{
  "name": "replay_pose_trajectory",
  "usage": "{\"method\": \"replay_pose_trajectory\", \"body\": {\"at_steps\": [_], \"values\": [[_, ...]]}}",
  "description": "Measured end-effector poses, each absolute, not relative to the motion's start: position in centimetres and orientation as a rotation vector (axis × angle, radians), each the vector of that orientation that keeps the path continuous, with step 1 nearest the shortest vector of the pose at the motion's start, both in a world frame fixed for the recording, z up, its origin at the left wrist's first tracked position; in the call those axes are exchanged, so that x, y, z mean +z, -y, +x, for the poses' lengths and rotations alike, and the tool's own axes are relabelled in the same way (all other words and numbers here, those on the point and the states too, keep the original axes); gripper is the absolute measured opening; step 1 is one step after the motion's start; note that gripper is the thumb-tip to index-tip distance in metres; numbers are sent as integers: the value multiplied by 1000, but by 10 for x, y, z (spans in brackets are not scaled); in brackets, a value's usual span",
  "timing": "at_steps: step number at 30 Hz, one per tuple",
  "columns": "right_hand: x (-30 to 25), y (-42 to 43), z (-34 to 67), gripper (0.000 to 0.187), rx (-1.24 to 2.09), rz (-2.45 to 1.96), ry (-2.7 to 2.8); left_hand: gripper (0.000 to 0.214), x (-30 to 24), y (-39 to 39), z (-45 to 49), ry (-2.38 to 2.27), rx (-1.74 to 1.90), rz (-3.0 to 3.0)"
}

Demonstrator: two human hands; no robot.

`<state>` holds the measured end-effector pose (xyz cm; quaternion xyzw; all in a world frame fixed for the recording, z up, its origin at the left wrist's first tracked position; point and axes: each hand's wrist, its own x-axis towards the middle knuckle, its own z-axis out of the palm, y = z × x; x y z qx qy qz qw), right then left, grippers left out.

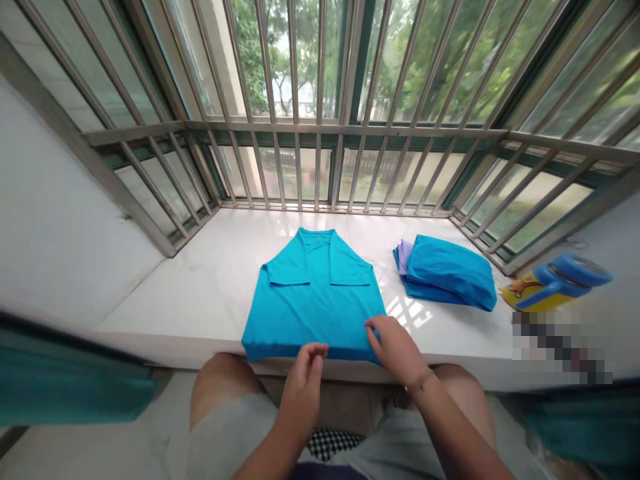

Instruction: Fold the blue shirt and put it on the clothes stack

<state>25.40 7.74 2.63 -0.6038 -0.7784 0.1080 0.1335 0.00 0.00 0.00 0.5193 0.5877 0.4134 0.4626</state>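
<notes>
Two lots of clothing on white marble windowsill (200,293), blue T-shirt (313,300) lying flat at centre, folded blue stack (445,273) to right, left hand (304,380) half-curled, empty, just above shirt's near edge, right hand (395,350) loosely curled, fingertips at near edge, grip unclear

Your right hand (397,350) covered part of the near edge of the blue shirt (313,300), and your right forearm (450,433) ran off the picture's bottom edge. A pixelated patch (560,347) hid part of the white sill (200,293), the lilac cloth (404,257) showed only as a sliver beside the blue folded stack (450,273), and the blue-and-yellow object (560,283) was too blurred to name
</notes>
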Motion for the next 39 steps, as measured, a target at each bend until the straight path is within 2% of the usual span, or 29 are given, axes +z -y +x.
{"method": "replay_pose_trajectory", "body": {"at_steps": [4,12,19,24,29,39], "values": [[25,-137,220,29,272,-1722,2309,34,23,-115,1,-1572,1122,1459],[31,-267,222,33,270,-1812,2174,34,47,-339,-66,-1928,813,1829],[13,-351,219,48,244,-1904,2144,33,24,-443,-57,-1875,679,2035],[-18,-331,220,66,235,-2015,2193,54,-5,-430,-51,-1928,633,2112],[-32,-289,228,69,197,-2074,2258,61,-31,-358,-73,-1968,498,2320],[-39,-211,232,69,154,-2062,2265,70,-52,-213,-91,-2005,239,2315]]}}
